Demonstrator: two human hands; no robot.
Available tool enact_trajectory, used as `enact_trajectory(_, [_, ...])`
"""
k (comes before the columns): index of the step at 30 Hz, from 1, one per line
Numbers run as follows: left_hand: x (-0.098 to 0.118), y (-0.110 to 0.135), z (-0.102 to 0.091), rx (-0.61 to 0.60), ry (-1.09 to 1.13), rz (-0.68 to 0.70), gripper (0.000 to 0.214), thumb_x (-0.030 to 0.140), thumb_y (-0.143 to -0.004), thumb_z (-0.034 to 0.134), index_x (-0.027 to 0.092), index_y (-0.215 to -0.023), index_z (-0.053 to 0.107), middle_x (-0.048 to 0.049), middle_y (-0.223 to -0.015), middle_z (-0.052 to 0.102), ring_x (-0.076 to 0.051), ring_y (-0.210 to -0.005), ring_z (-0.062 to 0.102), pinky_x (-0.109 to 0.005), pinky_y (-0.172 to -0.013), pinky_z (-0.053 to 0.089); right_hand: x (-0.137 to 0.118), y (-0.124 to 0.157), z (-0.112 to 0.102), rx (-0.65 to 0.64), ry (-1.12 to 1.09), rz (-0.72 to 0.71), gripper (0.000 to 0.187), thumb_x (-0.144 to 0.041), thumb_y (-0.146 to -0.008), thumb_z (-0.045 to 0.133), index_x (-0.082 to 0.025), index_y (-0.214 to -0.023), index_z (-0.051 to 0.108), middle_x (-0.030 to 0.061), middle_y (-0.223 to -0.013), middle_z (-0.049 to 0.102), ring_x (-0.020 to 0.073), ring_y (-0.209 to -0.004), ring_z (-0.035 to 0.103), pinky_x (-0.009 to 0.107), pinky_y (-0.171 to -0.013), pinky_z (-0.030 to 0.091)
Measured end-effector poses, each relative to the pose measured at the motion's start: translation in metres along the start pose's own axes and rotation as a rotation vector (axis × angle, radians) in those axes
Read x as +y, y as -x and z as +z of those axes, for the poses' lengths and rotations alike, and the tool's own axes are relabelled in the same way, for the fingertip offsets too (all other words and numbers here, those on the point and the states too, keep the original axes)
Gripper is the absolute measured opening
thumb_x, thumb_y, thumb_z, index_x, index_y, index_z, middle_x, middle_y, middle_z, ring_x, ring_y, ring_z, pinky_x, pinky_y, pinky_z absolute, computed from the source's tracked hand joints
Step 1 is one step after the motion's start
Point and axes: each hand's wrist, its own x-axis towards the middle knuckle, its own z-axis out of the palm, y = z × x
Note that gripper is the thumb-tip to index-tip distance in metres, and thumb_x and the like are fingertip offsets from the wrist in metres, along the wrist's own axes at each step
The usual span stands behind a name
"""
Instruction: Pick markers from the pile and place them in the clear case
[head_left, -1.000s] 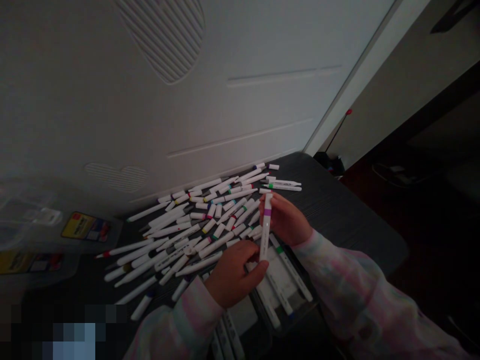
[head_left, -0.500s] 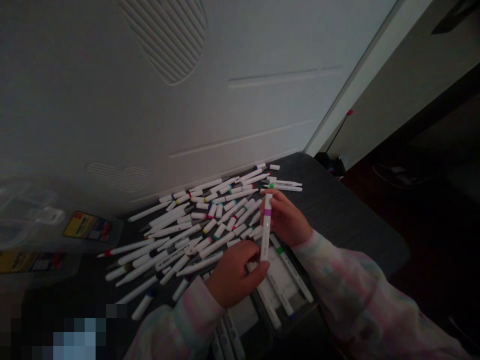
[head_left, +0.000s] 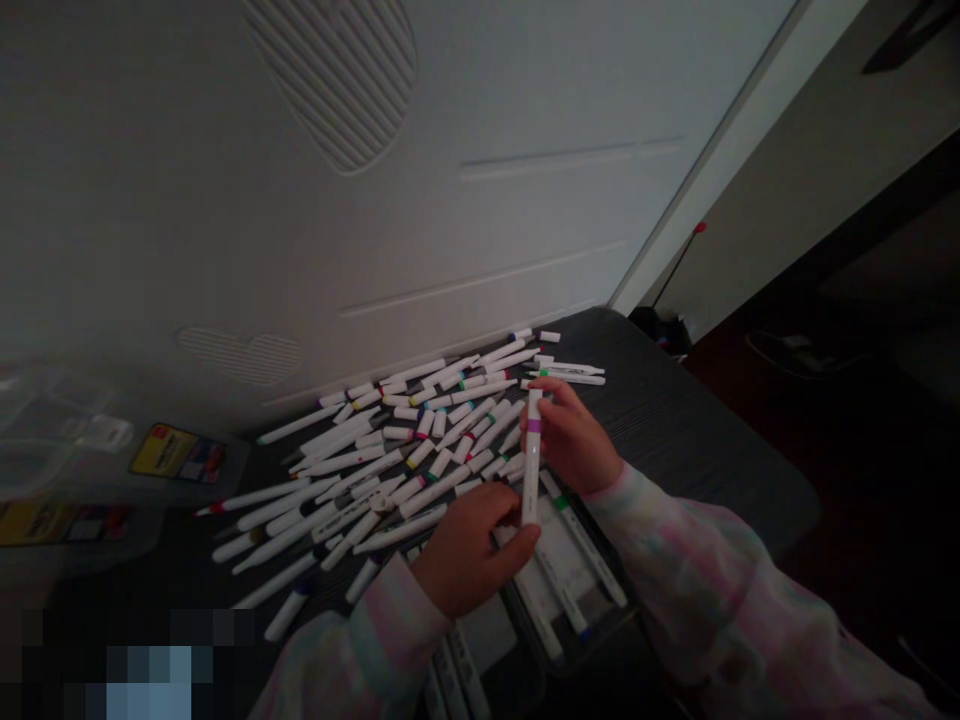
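A white marker with a purple band (head_left: pixel 532 462) stands nearly upright between my two hands. Its lower end is pinched by the thumb and fingers of my left hand (head_left: pixel 476 548). At the capped upper end, the fingers of my right hand (head_left: pixel 574 432) close round it. Just below my hands lies a clear plastic case (head_left: pixel 585 655) with several white markers inside, one of them a marker with a green band (head_left: pixel 581 535). Left of it, partly behind my left sleeve, a second case (head_left: pixel 495 635) also holds white markers.
Many loose markers and caps (head_left: pixel 337 463) cover the dark table (head_left: pixel 720 470) to the left and beyond my hands. Clear boxes with yellow labels (head_left: pixel 180 452) stand at the left. A pale panel with heart reliefs (head_left: pixel 465 230) rises along the table's back edge.
Almost nothing differs. Both hands keep their hold on the marker, which has shifted very slightly to the left at its top.
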Motion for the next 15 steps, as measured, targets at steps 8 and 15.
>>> enact_trajectory(8, [0.0005, -0.0006, -0.0014, 0.005, 0.005, 0.008, 0.013, 0.026, -0.076, 0.047, 0.015, -0.069, 0.048, -0.0004, -0.066, 0.049, -0.011, -0.062, 0.044, -0.024, -0.059, 0.034, -0.0023, -0.0033, 0.0019, 0.112, 0.017, -0.041, 0.026, -0.028, -0.067, 0.057, -0.022, -0.089, 0.044, -0.0072, -0.056, 0.052, 0.0053, -0.041, 0.041, 0.017, -0.038, 0.032])
enact_trajectory(15, [-0.0024, 0.0007, -0.0013, -0.014, 0.073, 0.004, 0.016, 0.014, -0.08, 0.038, 0.015, -0.08, 0.054, -0.0025, -0.075, 0.055, -0.012, -0.073, 0.05, -0.023, -0.067, 0.037, -0.007, -0.0072, -0.0049, 0.144, -0.011, -0.07, 0.023, -0.027, -0.068, 0.056, -0.022, -0.089, 0.047, -0.0059, -0.058, 0.052, 0.0059, -0.047, 0.045, 0.017, -0.041, 0.032])
